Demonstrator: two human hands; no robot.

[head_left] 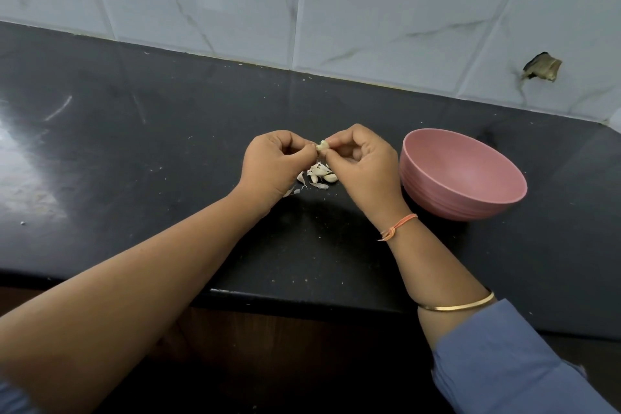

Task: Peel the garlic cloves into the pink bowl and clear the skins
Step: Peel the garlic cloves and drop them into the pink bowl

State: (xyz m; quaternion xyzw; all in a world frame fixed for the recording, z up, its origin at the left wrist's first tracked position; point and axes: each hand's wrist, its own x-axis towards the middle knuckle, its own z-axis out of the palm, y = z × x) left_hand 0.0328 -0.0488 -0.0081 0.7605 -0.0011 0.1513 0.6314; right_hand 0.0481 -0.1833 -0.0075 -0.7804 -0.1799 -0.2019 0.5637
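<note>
A home kitchen: black stone counter, marbled wall tiles.

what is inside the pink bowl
Nothing shows inside the bowl, only bare pink wall. Its near inner wall is hidden behind the rim.

1. A broad stretch of black countertop lay free to the left of the left hand
2. The pink bowl stood just beside the right hand, blocking that side
3. A pile of garlic cloves and skins lay just beneath both hands
4. The tiled wall closed the far edge
</note>
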